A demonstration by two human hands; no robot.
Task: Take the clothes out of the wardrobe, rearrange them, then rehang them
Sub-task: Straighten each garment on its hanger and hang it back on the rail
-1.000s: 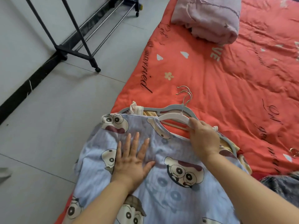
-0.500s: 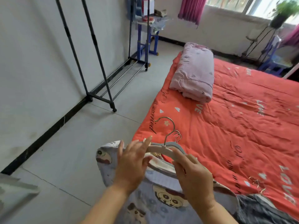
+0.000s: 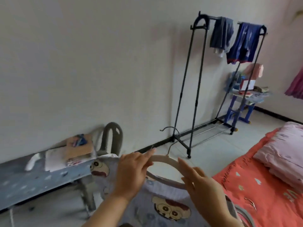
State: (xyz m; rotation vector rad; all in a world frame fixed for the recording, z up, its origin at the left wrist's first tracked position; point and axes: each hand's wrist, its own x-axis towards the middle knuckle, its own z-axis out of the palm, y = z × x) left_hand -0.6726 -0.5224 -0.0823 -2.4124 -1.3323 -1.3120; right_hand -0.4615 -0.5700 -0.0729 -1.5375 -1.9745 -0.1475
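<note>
Cartoon-print shirt point(image 3: 164, 198) hangs below both hands, its lower part cut off by the frame edge. Left hand point(image 3: 132, 174) grips the left arm of the white hanger point(image 3: 165, 160), index finger extended along it. Right hand point(image 3: 201, 185) lies over the hanger's right arm, back toward the camera; whether its fingers close underneath cannot be told. The hook point(image 3: 170, 127), above the hands, is blurred.
</note>
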